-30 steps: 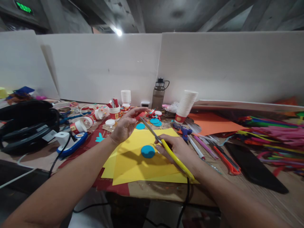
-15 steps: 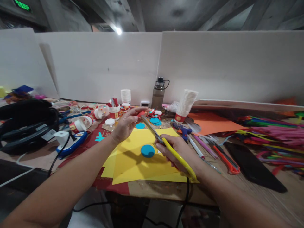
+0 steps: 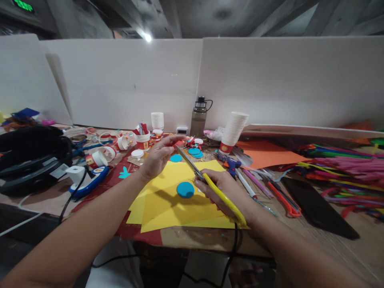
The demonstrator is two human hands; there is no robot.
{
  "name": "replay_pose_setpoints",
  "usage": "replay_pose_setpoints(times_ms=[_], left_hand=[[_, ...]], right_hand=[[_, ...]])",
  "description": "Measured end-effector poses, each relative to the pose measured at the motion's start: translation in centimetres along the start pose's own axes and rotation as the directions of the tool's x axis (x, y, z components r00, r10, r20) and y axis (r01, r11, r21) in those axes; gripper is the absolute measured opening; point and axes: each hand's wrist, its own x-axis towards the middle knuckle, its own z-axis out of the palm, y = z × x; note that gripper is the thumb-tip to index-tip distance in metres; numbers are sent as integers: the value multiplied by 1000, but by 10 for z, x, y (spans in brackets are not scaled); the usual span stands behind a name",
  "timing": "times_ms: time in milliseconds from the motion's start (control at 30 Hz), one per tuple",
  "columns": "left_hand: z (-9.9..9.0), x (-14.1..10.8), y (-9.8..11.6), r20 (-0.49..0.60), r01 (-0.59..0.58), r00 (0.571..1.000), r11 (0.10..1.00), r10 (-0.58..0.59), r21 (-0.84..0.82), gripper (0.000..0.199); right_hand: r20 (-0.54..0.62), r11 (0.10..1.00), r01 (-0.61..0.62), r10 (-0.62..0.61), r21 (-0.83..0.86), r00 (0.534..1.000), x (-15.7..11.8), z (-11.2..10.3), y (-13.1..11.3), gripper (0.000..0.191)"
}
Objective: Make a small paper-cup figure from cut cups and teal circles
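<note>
Yellow-handled metal scissors (image 3: 210,183) sit gripped in our right hand (image 3: 220,185), blade tips at the small red piece (image 3: 179,143) our left hand (image 3: 157,160) pinches; we cannot tell whether they touch. Below, a round blue disc (image 3: 185,190) lies on flat yellow sheets (image 3: 162,218).

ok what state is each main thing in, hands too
Left hand, pinching the red piece
Right hand, gripping the scissors
Scissors, tips close by the red piece, blade opening hard to tell
Blue disc, flat on the yellow sheet
Bottle, upright, capped
Tall cup stack, nested
Glue gun, lying down
Power strip, adapter plugged in
Orange sheet, lying flat
</note>
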Motion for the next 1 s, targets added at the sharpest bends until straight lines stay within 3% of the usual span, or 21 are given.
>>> replay_pose_setpoints(times_ms=[600,1000], left_hand=[[3,0,1,-22,26,999,1000,-26,3,38],[6,-1,4,-35,41,999,999,-41,6,32]], right_hand=[[-9,998,-32,32,55,999,0,1,-1,21],[-25,1000,10,-10,-21,1000,1,4,8,25]])
